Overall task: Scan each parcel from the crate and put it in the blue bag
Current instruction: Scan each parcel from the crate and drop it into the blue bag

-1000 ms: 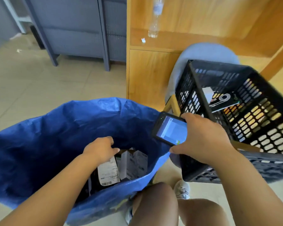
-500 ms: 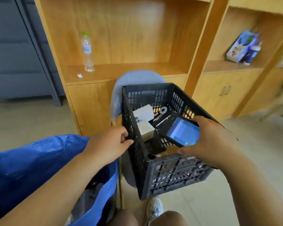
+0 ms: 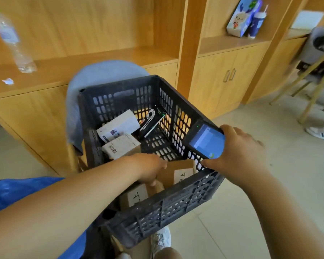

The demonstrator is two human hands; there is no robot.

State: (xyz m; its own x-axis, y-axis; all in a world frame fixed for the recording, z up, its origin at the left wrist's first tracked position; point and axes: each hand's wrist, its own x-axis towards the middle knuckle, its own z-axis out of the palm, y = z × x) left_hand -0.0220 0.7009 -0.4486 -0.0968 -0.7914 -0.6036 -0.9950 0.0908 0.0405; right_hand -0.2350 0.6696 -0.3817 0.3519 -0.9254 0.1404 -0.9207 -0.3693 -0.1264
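Inside the black crate (image 3: 176, 200), fingers of the left hand (image 3: 146, 168) curl round a brown parcel (image 3: 168, 172), while just right of them the right hand (image 3: 239, 156) grips the scanner (image 3: 206, 142).

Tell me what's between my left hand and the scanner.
A brown parcel with a white label, in the crate, head view; the left hand grips its edge, the right hand holds the scanner.

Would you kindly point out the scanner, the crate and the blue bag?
scanner (image 3: 207, 142): head view, lit screen.
crate (image 3: 166, 208): head view, near wall.
blue bag (image 3: 17, 191): head view, fabric at lower left.
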